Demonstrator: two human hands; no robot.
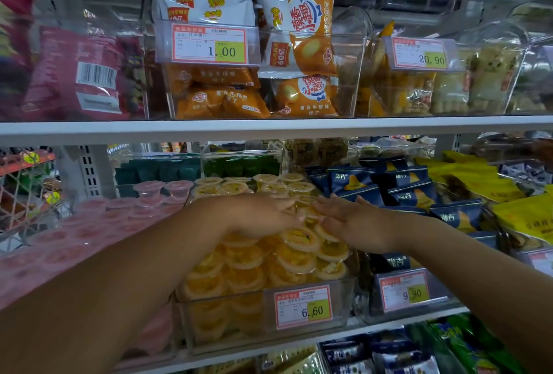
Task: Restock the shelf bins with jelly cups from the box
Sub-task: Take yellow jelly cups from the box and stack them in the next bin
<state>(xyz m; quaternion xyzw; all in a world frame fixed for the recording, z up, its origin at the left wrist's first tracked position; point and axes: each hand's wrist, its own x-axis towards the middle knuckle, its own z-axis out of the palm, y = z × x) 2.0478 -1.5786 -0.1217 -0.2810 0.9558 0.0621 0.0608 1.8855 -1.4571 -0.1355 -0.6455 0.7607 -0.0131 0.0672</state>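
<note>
A clear shelf bin (227, 318) on the middle shelf is heaped with yellow jelly cups (296, 257). My left hand (260, 216) lies flat, palm down, on top of the heap. My right hand (344, 218) rests beside it, fingers spread over the cups, fingertips nearly touching the left hand. Neither hand grips a cup. To the left, a bin of pink jelly cups (89, 233) is partly hidden by my left forearm. The box is not in view.
A 6.60 price tag (302, 307) hangs on the yellow bin's front. Dark blue snack packs (416, 194) fill the bin to the right, yellow packs (526, 218) beyond. Orange snack bags (248, 44) sit in bins on the shelf (419, 123) above.
</note>
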